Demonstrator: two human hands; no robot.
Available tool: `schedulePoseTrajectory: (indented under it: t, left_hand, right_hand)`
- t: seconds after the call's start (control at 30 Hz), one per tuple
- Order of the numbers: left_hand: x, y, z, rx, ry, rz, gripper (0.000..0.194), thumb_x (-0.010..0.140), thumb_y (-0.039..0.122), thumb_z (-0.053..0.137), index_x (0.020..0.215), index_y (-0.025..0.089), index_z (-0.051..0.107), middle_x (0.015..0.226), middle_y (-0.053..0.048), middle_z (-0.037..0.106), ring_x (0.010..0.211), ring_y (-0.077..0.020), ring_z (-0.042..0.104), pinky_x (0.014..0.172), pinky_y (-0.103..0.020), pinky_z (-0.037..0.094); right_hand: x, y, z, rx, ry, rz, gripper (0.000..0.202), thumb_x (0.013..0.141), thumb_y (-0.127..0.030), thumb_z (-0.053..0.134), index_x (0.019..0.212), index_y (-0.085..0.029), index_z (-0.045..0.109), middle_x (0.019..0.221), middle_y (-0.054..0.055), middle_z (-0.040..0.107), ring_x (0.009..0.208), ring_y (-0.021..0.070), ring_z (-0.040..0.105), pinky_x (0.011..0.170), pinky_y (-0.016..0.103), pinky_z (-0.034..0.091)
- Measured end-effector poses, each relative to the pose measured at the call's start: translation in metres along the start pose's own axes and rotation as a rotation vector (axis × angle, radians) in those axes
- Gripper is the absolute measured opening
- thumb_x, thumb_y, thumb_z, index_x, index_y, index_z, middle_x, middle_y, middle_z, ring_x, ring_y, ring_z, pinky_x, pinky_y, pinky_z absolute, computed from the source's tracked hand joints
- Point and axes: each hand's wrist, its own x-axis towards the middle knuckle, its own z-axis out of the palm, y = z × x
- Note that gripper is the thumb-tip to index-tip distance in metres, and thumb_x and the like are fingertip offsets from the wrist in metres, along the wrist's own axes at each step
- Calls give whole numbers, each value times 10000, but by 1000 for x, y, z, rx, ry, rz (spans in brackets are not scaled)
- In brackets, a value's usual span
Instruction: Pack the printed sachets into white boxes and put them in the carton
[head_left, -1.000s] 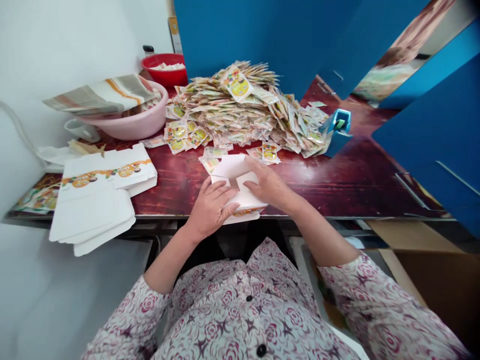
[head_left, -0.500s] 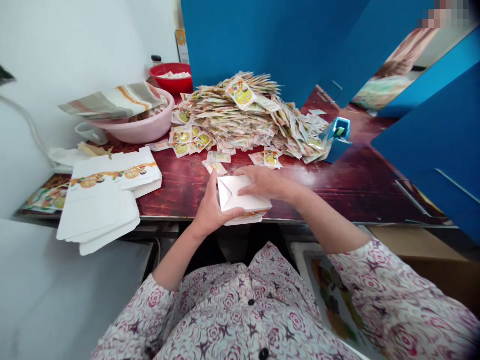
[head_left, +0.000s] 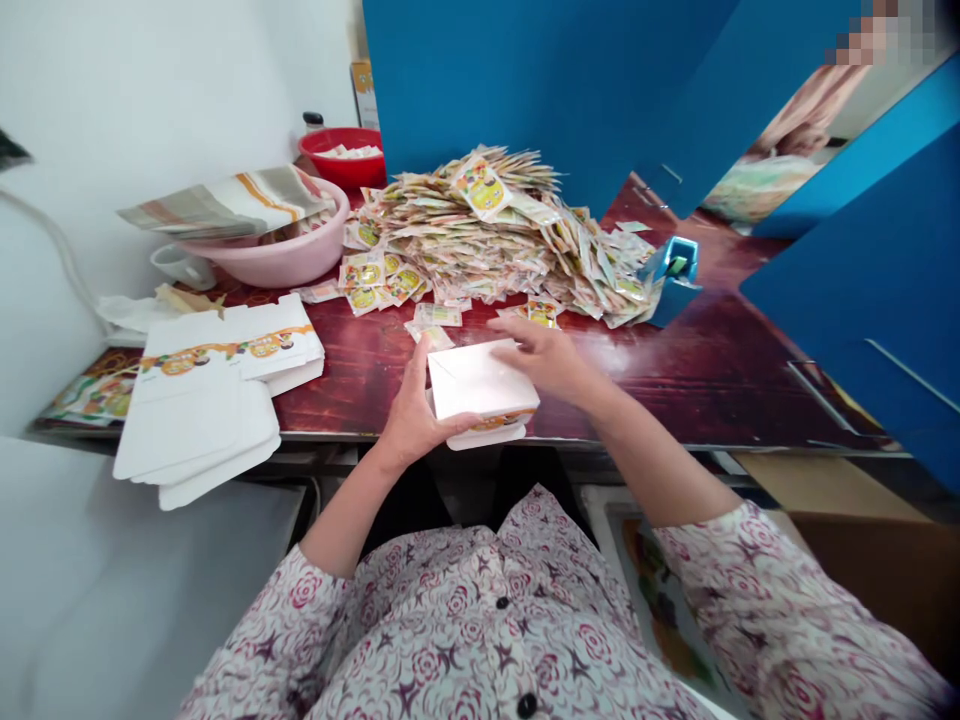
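A small white carton [head_left: 476,382] with an orange printed side is at the table's front edge, a loose flap hanging at its lower front. My left hand [head_left: 411,415] grips it from the left, thumb along the near side and fingers on the far side. Its white top panel lies flat, with a faint diagonal crease. Over the carton's right end hovers my right hand [head_left: 551,362], fingers apart and slightly blurred, holding nothing that I can see. Just beyond the carton lie a few loose printed sachets [head_left: 438,314].
Behind is a large heap of sachets [head_left: 465,245], with a blue tape dispenser [head_left: 679,262] at its right. To the left are flattened cartons [head_left: 199,410], a pink basin [head_left: 289,255] under a cloth, and a red bowl [head_left: 345,165]. Blue panels [head_left: 540,90] border the table.
My right hand has lifted off the carton's top and shifted right, its fingers spreading. The top panel's folded corner at the left now lies flatter. My left hand keeps its grip.
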Motion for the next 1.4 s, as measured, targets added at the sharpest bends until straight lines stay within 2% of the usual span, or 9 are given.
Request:
schedulePoseTrajectory:
  t: [0.1, 0.2, 0.33, 0.5, 0.63, 0.77, 0.97, 1.17, 1.4]
  left_hand:
    - [-2, 4, -10, -17, 161, 6, 1125, 709, 649, 783, 1573, 252, 181, 1500, -183, 442, 1366, -371, 482, 1148, -555, 384]
    - [-8, 15, -14, 46, 341, 98, 1068, 757, 673, 731, 1571, 264, 173, 1524, -174, 393, 1414, -359, 424, 1176, -526, 354]
    - [-19, 33, -10, 315, 432, 314, 1158, 678, 684, 793, 1575, 284, 181, 1553, -171, 310, 1456, -390, 330, 1199, -584, 288]
    - [-36, 40, -20, 360, 394, 347, 1176, 705, 647, 796, 1583, 351, 71, 1622, -159, 187, 1500, -389, 262, 1203, -608, 275]
    - [-47, 30, -35, 305, 375, 174, 1086, 781, 562, 772, 1586, 334, 79, 1669, -148, 100, 1550, -364, 150, 1246, -583, 207]
    - [-47, 19, -42, 309, 440, -12, 938, 848, 450, 743, 1580, 342, 166, 1693, -113, 68, 1565, -347, 97, 1255, -579, 196]
    - [-43, 24, -64, -2, 639, -45, 556, 1008, 366, 493, 1526, 381, 292, 1642, -59, 294, 1497, -255, 348, 1199, -462, 382]
    - [-33, 34, -91, 165, 614, 23, 700, 962, 438, 571, 1557, 388, 207, 1664, -68, 230, 1537, -270, 253, 1221, -498, 319]
    - [-36, 13, -75, 101, 374, -155, 1084, 725, 538, 820, 1579, 291, 200, 1663, -155, 225, 1515, -368, 278, 1214, -573, 285]
  right_hand:
    - [-19, 2, -9, 255, 208, 150, 442, 933, -551, 564, 1170, -211, 719, 1170, 79, 733, 1040, 240, 690, 903, 438, 574]
    - [-40, -4, -5, 425, 99, 247, 582, 912, -699, 505, 1109, -209, 750, 1144, 95, 741, 1086, 271, 681, 925, 464, 567]
    - [-52, -20, 12, 633, 66, 200, 520, 870, -655, 622, 1203, -265, 711, 1289, 49, 694, 1269, 266, 589, 1112, 480, 449]
    - [-47, -38, 17, 855, 76, 174, 405, 811, -471, 767, 1167, -295, 688, 1191, 41, 717, 1045, 213, 686, 955, 401, 560]
    - [-40, -54, 24, 669, 182, -51, 197, 840, -315, 743, 1029, -294, 692, 962, -4, 722, 852, 165, 678, 824, 361, 583]
    - [-31, -82, 44, 196, 355, -408, 200, 859, -197, 705, 1022, -313, 702, 951, -24, 734, 952, 186, 666, 1066, 495, 464]
    - [-31, -96, 75, -215, 139, -685, 317, 919, -115, 576, 925, -396, 722, 977, -82, 766, 1305, 241, 565, 1254, 628, 46]
    - [-28, -50, 88, -277, 124, -660, 329, 907, -80, 560, 932, -362, 727, 1026, -86, 775, 1375, 253, 514, 1239, 654, 21]
    - [-39, -52, 106, -232, 133, -715, 321, 922, -89, 545, 1094, -301, 714, 915, -29, 788, 1048, 207, 686, 1234, 555, 200]
